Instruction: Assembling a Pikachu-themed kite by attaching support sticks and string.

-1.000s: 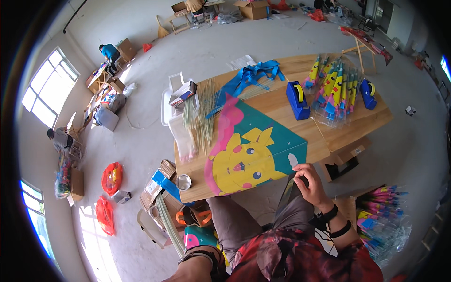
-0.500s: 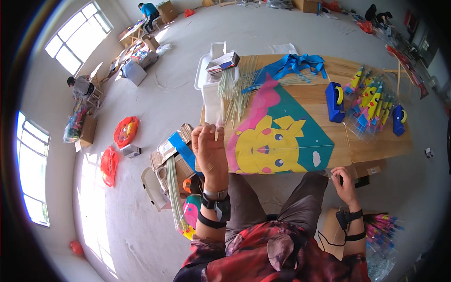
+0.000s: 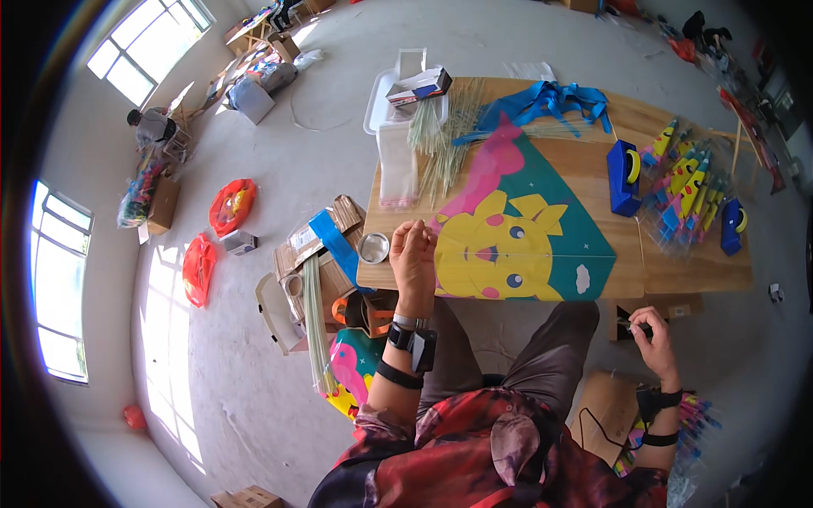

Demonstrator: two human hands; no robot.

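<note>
A kite sheet (image 3: 487,241) with a yellow cartoon face on teal and pink lies on the wooden table, its long edge toward me. A thin pale line crosses it from side to side. At the kite's left edge, my left hand (image 3: 414,256) is raised with thumb and fingertips pinched together; anything between them is too small to make out. Beside it a small round pale dish (image 3: 373,247) rests near the table edge. Off the table's front edge, my right hand (image 3: 654,336) pinches something tiny that I cannot make out.
Thin pale rods (image 3: 440,161), blue ribbons (image 3: 542,110) and a box (image 3: 419,87) lie at the back. Right are a blue tape dispenser (image 3: 624,179) and bagged folded kites (image 3: 686,182). Cardboard (image 3: 345,222) and a rod bundle (image 3: 315,313) stand left of my legs.
My left hand has moved right toward the kite, its fingers drawn closer together, uncovering the round dish. The right hand has moved slightly right and away from the table. The view has shifted.
</note>
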